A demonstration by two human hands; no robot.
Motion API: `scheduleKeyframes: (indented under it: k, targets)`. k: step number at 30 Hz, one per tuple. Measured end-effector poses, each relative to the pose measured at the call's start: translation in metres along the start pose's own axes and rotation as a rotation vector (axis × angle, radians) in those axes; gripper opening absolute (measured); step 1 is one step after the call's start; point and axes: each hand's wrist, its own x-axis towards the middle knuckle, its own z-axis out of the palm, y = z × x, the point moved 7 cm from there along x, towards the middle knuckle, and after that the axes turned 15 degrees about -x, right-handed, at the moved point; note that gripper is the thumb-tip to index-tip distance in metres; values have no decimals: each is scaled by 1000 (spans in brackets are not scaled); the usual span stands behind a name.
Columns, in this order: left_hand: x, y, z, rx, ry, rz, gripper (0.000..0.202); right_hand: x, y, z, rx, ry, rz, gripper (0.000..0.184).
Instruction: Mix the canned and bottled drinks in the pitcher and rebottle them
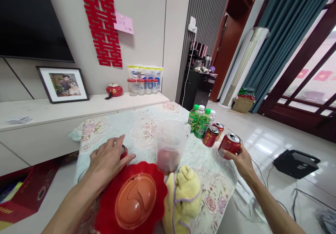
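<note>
My right hand [240, 158] grips a red drink can [229, 147] near the table's right edge, with thumb and fingers around its lower side. The can's silver top is opened. At the left, my left hand [109, 157] is closed around another red can [124, 152], mostly hidden behind the palm and thumb. Just in front of that hand lies a red scalloped tray [105, 209] with an orange divided middle. A translucent plastic tub [170, 136] with something reddish inside stands between the hands. Beside the tray rests a crumpled yellow cloth [186, 188] with purple edging.
Several green-labelled bottles [202, 125] and two red cans [210, 136] stand at the table's far right corner. A floral tablecloth [147, 129] covers the table. Behind it, a white cabinet [99, 109] holds lidded jars and a picture frame. Cables and a black device [295, 164] lie on the floor.
</note>
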Motion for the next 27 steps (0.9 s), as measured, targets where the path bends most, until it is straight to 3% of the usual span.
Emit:
scheduleKeyframes:
  k: [4,7,10,14,16,19,24,27]
  targets:
    - [-29,33,-22,-32,234,64,61,-20,-55,-3,8,-180,-107,64]
    - [-61,62,-21,-163,399,158,49,-24,-99,0,-24,-294,-234,68]
    - [-97,89,-3,-316,545,294,37,-22,-144,7,-199,-361,-461,71]
    - [-135,122,40,-484,498,474,44,-15,-190,17,-414,-356,-688,71]
    - [-146,133,61,-547,476,477,45,-14,-208,23,-477,-389,-768,68]
    - [-156,145,85,-602,549,483,39,-15,-230,32,-536,-466,-859,65]
    - [-162,152,106,-711,754,460,37,-21,-260,44,-690,-541,-987,57]
    - [-164,150,102,-711,800,435,38,-21,-271,49,-727,-561,-1058,53]
